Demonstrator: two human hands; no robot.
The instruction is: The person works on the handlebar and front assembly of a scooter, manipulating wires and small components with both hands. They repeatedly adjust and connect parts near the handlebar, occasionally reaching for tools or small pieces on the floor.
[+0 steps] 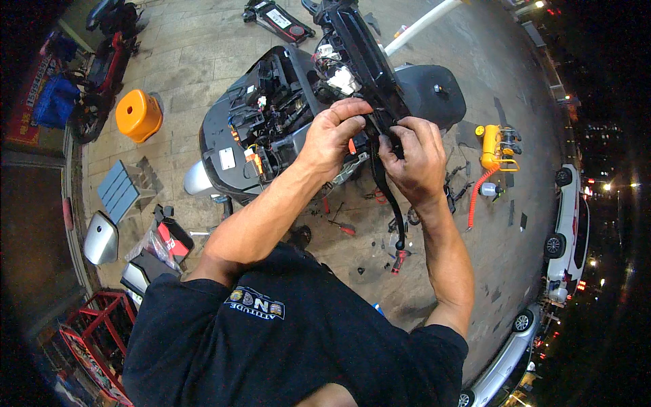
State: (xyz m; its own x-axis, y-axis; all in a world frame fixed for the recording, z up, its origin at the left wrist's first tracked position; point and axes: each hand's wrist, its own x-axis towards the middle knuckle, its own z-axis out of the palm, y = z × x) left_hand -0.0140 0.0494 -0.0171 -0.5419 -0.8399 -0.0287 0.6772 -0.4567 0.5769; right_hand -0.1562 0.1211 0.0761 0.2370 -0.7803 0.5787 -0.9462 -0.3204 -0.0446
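Note:
Both hands meet over an opened motor scooter (220, 125) with its inner parts and wiring exposed. My left hand (329, 141) is closed in a pinch, thumb against index finger; what lies between the fingertips is too dark to make out. Close beside it, my right hand (417, 157) has its fingers bent around the upper part of a thick black cable (388, 193), which hangs down between my forearms. White connectors (344, 80) and wires sit just beyond my left hand. The black seat (430, 95) lies to the right.
Screwdrivers (347, 229), a red-handled tool (400, 261) and loose cables lie on the paving below. To the right stands a yellow air compressor (493, 146) with a red coiled hose (479, 190). An orange stool (137, 115) and removed panels (102, 237) are left; a floor jack (279, 20) lies beyond.

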